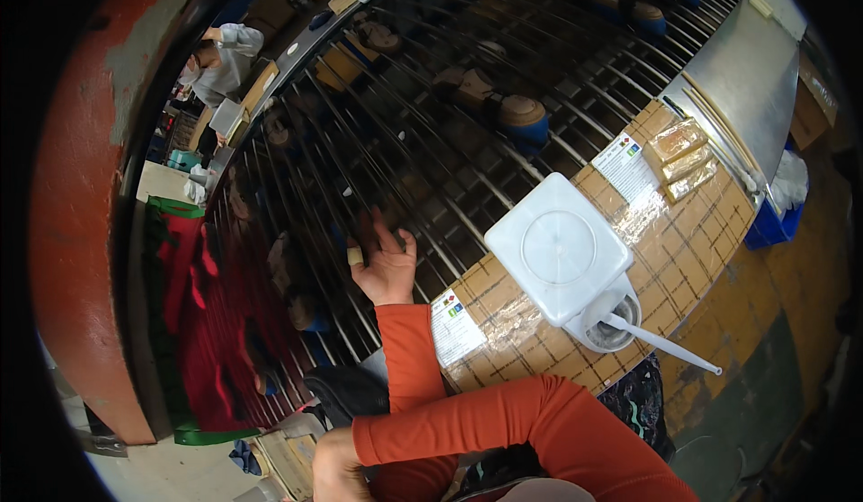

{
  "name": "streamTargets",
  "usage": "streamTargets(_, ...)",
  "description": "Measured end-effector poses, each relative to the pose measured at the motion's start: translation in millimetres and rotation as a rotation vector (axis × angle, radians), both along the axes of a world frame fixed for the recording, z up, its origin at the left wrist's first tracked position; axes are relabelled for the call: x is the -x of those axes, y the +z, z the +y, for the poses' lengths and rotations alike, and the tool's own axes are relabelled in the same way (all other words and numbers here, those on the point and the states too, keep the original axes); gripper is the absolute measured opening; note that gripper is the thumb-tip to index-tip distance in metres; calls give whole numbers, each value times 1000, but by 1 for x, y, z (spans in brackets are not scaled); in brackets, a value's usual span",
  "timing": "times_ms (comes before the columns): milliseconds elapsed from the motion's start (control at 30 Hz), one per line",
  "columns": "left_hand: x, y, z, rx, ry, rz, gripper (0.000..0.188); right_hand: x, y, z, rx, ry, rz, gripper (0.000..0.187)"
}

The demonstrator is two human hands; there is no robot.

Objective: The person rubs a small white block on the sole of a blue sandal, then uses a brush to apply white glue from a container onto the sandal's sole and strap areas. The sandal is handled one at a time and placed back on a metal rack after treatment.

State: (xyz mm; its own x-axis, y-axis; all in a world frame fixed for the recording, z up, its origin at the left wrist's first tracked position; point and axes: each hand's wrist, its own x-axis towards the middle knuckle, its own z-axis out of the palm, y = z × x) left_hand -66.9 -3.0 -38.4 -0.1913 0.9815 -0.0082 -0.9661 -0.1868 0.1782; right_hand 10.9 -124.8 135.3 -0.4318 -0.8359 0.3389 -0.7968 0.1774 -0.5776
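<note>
My left hand [387, 271] reaches over a rack of metal rods [485, 178], palm up, fingers apart and holding nothing. A pale wrap covers one of its digits. Bent across my body, my right arm ends at my right hand [337, 466] by the lower edge. Its fingers are mostly hidden, so I cannot make out a grip. Shoe uppers on blue lasts [523, 123] lie on and under the rods. A square white plastic container [559, 237] rests on the cardboard-covered ledge [692, 259]. At its near corner, a white-handled brush [670, 347] leans in a round cup [600, 333].
A tape-wrapped block [679, 156] and thin sticks [715, 129] lie on the ledge's far right. A blue bin [778, 223] stands beyond it. Red cloth [193, 313] hangs left, beside an orange-red beam [76, 187]. Another person [225, 62] works at the far left.
</note>
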Motion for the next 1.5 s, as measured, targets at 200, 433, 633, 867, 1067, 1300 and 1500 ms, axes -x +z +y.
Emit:
streamTargets(200,0,0,7,-59,-29,-18,46,5,13,12,-18,-12,-111,94)
streamTargets(433,-3,2,11,-123,-36,-44,46,-5,-1,-10,890,-96,51,83)
streamTargets(633,-9,7,8,-125,-3,-68,45,-54,-43,-27,661,-425,-140,77)
streamTargets(867,-38,22,-5,-175,-90,-185,44,-188,12,20,105,-754,-603,69)
streamTargets(1067,-103,43,-42,90,-177,-268,44,-233,82,194,312,-1643,-474,48)
streamTargets(1300,-118,38,-57,75,-232,49,53,-201,-33,351,-275,-2077,-647,86)
streamTargets(1500,-115,38,-53,103,-263,45,56,-159,-95,372,-231,-1940,-675,128)
